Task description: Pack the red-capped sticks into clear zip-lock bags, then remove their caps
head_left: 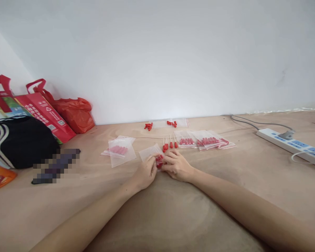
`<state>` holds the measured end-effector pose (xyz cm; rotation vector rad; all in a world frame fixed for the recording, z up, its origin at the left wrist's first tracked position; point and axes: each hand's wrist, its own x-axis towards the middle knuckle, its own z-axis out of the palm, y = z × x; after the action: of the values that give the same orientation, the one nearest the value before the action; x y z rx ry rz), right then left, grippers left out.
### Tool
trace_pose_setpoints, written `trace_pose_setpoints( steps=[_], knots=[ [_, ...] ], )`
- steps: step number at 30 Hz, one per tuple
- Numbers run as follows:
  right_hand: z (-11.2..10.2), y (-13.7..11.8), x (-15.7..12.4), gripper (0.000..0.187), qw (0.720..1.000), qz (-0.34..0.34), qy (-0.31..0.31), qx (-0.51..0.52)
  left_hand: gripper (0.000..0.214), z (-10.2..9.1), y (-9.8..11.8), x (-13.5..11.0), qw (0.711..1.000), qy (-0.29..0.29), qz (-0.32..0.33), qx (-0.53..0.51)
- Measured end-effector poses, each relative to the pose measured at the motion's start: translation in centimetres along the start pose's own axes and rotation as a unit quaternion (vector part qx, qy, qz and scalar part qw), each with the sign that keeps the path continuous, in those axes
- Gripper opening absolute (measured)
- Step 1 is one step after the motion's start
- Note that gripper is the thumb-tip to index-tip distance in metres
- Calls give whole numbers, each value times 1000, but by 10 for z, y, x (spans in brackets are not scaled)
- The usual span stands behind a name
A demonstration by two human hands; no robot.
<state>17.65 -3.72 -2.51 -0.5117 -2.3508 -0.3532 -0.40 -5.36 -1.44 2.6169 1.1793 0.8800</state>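
Observation:
Both hands meet at a clear zip bag [149, 151] with several small red pieces [159, 159] inside it. My left hand [147, 171] is closed on the bag's left side. The fingers of my right hand [177, 166] pinch its right edge. Just beyond my right hand lie several loose red-ended pieces [171, 145] with thin pale stems. To the right are overlapping zip bags [207, 140] filled with similar red pieces. More zip bags [122, 152] lie on the left, with red pieces showing through.
Near the wall are small red pieces [148, 126] and flat clear bags [182, 122]. A white power strip [291, 145] with grey cable lies right. At left stand a black bag [23, 143], a red carrier bag [46, 115], a red plastic bag [75, 113] and an orange packet [0, 176].

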Motion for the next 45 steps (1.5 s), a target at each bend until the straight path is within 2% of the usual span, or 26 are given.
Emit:
trace_pose_setpoints(
  steps=[4,7,9,12,16,19,25,29,35,42,45],
  knots=[
    [-3,0,-2,17,999,24,3,20,21,-7,2,-3,999,3,-37,-12],
    [-6,2,-7,12,995,90,-7,51,26,-14,3,-8,999,12,-31,-25],
    [-9,6,-11,10,988,133,-21,80,26,-19,0,-11,1000,9,-5,-24],
    [-14,10,-15,9,977,167,-40,130,20,-25,-9,-8,998,-45,33,-3],
    [-19,11,-15,10,968,200,-67,135,38,-27,-17,1,989,-145,20,33],
    [-19,9,-14,13,962,234,-80,115,39,-26,-11,3,983,-180,22,31],
    [-16,9,-23,21,948,282,-80,126,39,-23,15,-5,984,-172,45,22],
    [-19,15,-31,31,937,285,-98,175,40,-17,17,-10,982,-174,68,26],
    [-27,24,-33,34,920,274,-121,251,44,-14,11,-10,982,-181,55,21],
    [-31,21,-31,48,923,249,-139,258,45,-15,11,-5,982,-183,47,-3],
    [-34,15,-28,47,922,247,-120,274,46,-13,12,-4,984,-171,22,-34]
  ],
)
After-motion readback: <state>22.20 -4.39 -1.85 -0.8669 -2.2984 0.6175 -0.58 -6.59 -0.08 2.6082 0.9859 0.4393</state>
